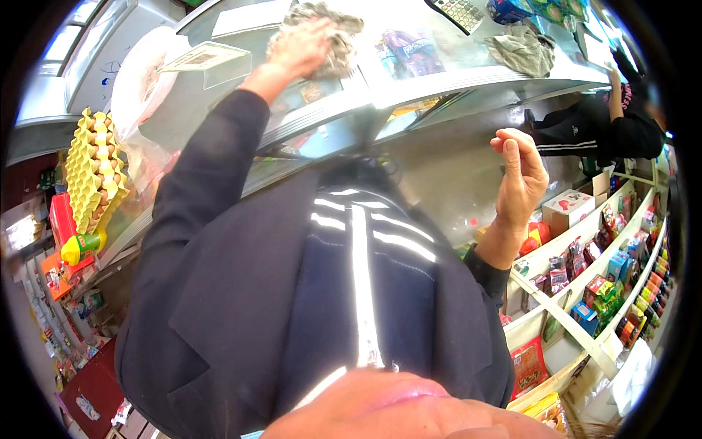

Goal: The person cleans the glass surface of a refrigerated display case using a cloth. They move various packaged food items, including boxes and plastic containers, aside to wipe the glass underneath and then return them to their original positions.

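Observation:
My left hand (303,47) is stretched out over the glass counter (380,91) and holds a crumpled grey cloth (338,55) against its top. The cloth bunches up around the fingers and partly hides them. My right hand (522,174) is raised in the air to the right of my body, above the floor. Its fingers are curled in toward the thumb, with nothing visible in them. A second grey-green cloth (523,51) lies crumpled on the counter farther right. Between the two cloths is a purple package (413,53).
A calculator (457,13) lies at the counter's far edge. On the left are a clear sign stand (205,57), a white plastic bag (146,80) and yellow egg trays (95,172). Shelves (563,318) of packaged goods line the right. Another person (621,117) stands at the far right.

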Demonstrator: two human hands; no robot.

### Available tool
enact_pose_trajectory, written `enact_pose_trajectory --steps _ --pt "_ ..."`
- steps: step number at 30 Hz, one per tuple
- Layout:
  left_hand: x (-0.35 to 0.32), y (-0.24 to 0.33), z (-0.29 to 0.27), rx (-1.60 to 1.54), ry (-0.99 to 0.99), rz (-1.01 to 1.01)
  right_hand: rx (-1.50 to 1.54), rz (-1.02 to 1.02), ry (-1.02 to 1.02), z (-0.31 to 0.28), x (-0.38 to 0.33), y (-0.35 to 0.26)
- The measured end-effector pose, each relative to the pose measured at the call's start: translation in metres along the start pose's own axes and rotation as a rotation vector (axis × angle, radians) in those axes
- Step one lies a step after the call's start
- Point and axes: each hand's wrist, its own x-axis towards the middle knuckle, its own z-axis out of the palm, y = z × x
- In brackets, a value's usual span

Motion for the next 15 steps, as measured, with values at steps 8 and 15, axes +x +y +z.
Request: enact_pose_trajectory --steps 8,15 --pt "-0.005 0.079 -0.022 0.030 0.226 0.240 0.021 0.019 -0.020 0.018 -0.011 0.002" --pt "-0.086 0.146 -0.045 -0.304 0.052 0.356 0.035 -0.002 -0.051 0.042 -0.008 -0.010"
